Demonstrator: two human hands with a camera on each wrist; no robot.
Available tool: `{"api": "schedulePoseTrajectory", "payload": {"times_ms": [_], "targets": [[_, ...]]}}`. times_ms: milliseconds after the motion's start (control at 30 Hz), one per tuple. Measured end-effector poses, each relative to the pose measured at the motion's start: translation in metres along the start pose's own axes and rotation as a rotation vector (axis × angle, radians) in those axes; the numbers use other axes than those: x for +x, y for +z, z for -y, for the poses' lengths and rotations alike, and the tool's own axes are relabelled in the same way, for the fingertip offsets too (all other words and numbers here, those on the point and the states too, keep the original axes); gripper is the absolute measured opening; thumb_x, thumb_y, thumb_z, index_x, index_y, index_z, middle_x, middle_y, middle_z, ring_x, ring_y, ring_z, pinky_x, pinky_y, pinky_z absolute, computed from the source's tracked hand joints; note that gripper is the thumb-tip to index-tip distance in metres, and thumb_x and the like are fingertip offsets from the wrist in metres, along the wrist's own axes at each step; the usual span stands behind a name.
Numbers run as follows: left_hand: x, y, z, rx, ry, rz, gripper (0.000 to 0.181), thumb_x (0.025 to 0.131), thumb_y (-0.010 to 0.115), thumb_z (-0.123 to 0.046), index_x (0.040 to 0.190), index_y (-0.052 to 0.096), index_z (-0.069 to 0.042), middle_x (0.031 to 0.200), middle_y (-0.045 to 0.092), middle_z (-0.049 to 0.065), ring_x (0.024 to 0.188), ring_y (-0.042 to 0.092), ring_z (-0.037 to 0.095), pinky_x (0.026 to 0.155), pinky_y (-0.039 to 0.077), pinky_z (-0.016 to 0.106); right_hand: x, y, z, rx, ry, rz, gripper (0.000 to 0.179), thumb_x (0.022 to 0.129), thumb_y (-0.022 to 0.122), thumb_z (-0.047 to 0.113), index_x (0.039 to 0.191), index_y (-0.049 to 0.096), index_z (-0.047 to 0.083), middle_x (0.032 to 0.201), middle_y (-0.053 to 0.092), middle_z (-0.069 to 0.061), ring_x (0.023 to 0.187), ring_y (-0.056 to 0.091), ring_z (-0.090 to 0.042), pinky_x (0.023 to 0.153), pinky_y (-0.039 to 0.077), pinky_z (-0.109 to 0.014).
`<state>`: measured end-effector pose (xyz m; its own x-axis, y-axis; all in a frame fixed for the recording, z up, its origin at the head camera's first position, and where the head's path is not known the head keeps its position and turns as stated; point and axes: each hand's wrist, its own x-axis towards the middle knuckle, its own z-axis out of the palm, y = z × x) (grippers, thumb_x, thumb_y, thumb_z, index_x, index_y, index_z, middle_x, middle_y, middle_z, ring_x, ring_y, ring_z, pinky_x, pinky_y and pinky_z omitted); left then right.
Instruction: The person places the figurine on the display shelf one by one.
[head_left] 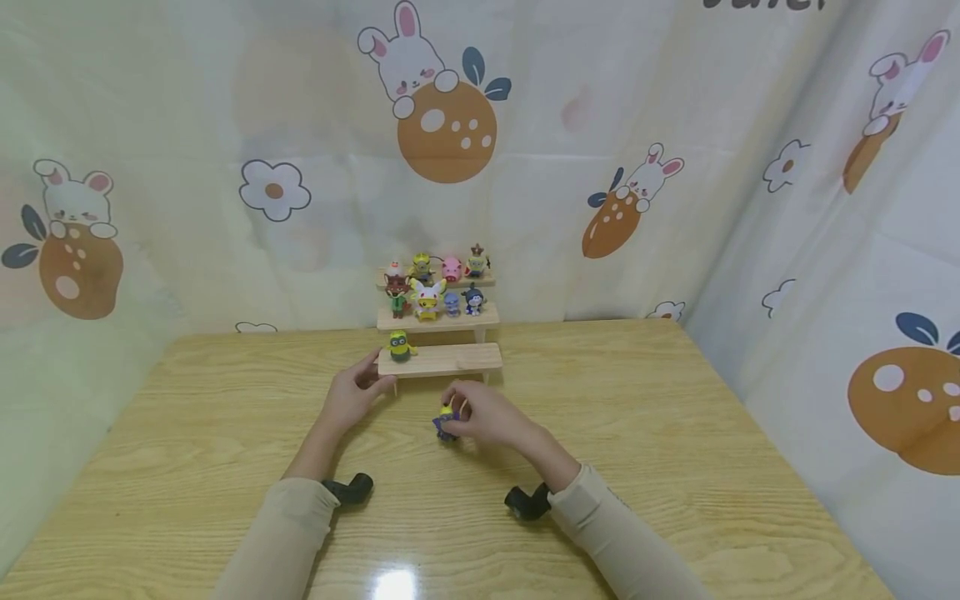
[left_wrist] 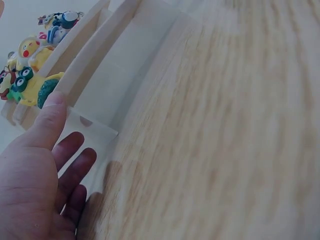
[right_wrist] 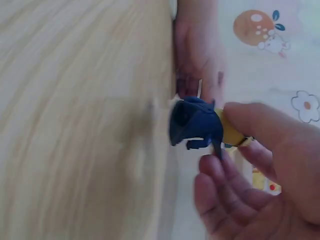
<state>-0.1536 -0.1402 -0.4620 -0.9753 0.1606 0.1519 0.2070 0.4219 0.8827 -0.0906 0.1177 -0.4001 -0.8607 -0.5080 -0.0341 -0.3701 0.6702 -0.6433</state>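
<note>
My right hand (head_left: pixel 487 414) pinches a small toy figurine (right_wrist: pixel 196 121), yellow at one end and dark blue at the other, between thumb and fingers. It is just in front of a stepped wooden display shelf (head_left: pixel 461 358). At the shelf's left end, my left hand (head_left: pixel 352 402) touches the lowest step with its thumb. Its other visible fingers hang relaxed beside the step; the index finger is mostly hidden in the left wrist view. On that step's left part stands a yellow and green goggled figurine (head_left: pixel 400 347).
Several figurines crowd the upper two steps, among them a pink pig (head_left: pixel 451 268), a white-hooded yellow figure (head_left: pixel 427 300) and a fox (head_left: pixel 397 298). A patterned curtain (head_left: pixel 540 208) hangs behind the wooden table (head_left: pixel 630 417). Black wrist devices (head_left: pixel 527 503) sit on both arms.
</note>
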Motion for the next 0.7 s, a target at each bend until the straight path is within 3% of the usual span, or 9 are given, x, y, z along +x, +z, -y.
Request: {"api": "schedulePoseTrajectory", "payload": {"times_ms": [200, 533, 700], "targets": [[-0.001, 0.0, -0.002, -0.003, -0.002, 0.002, 0.074, 0.083, 0.067, -0.047, 0.145, 0.04, -0.017, 0.114, 0.068, 0.012, 0.105, 0.063, 0.026, 0.09, 0.051, 0.042, 0.005, 0.002, -0.005, -0.057, 0.013, -0.097, 0.032, 0.083, 0.075, 0.024, 0.107, 0.06, 0.011, 0.094, 0.065, 0.0, 0.083, 0.062, -0.01, 0.07, 0.051, -0.023], [-0.001, -0.001, -0.003, -0.017, 0.01, 0.006, 0.074, 0.084, 0.067, -0.046, 0.146, 0.04, -0.015, 0.113, 0.068, 0.012, 0.105, 0.063, 0.026, 0.09, 0.051, 0.042, 0.002, -0.001, 0.002, -0.139, 0.008, -0.112, 0.031, 0.087, 0.069, 0.016, 0.117, 0.064, 0.011, 0.106, 0.067, -0.004, 0.094, 0.064, -0.017, 0.079, 0.053, -0.03], [-0.001, 0.0, -0.002, -0.01, 0.009, 0.005, 0.074, 0.084, 0.068, -0.045, 0.146, 0.039, -0.016, 0.112, 0.069, 0.012, 0.103, 0.063, 0.025, 0.089, 0.051, 0.041, 0.003, -0.003, 0.007, -0.146, 0.028, -0.206, 0.032, 0.087, 0.068, 0.016, 0.118, 0.064, 0.01, 0.109, 0.068, -0.004, 0.098, 0.063, -0.018, 0.084, 0.053, -0.033]]}}
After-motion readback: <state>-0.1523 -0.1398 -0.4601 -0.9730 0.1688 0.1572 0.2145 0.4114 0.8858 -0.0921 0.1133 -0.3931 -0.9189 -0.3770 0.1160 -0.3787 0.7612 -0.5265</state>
